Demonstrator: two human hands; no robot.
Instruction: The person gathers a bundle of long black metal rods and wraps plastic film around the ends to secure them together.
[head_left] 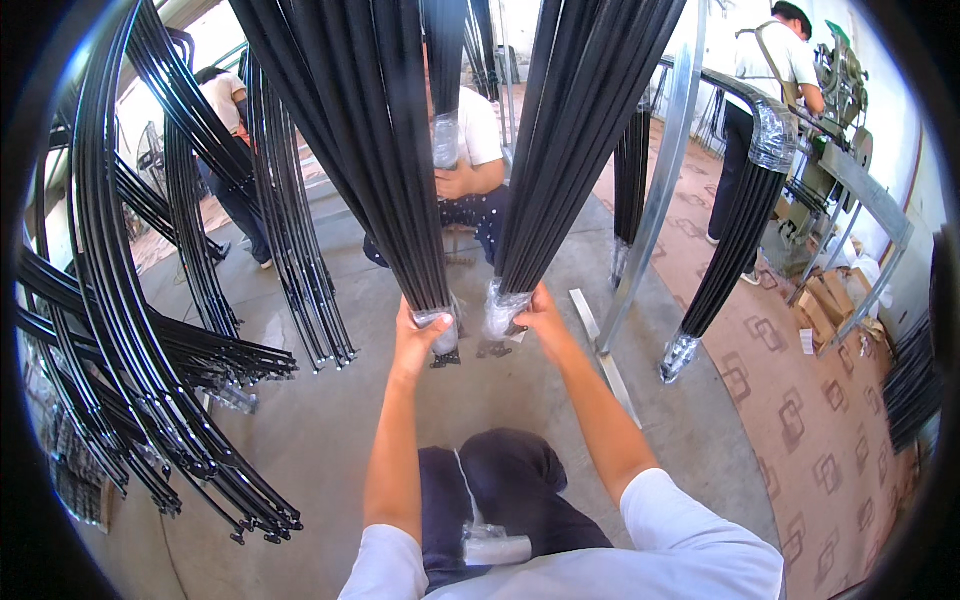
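Two thick bundles of thin black rods slant down in front of me, the left bundle (370,150) and the right bundle (575,130), their lower ends close together. Clear plastic film (502,312) is wrapped round the right one's end, and similar film covers the left one's end. My left hand (413,338) is closed round the outer side of the left wrapped end, thumb across its front. Round the right wrapped end my right hand (541,320) is closed, its fingers partly hidden behind. A small roll of clear film (497,550) lies at my lap, a twisted strand running up from it.
Facing me, a person in a white shirt (480,130) holds another wrapped bundle. Many black rods (150,330) hang at the left. A metal post (660,190) and a wrapped bundle (740,240) stand right. Another person (770,60) works by a green machine (845,80); cardboard (825,300) lies below.
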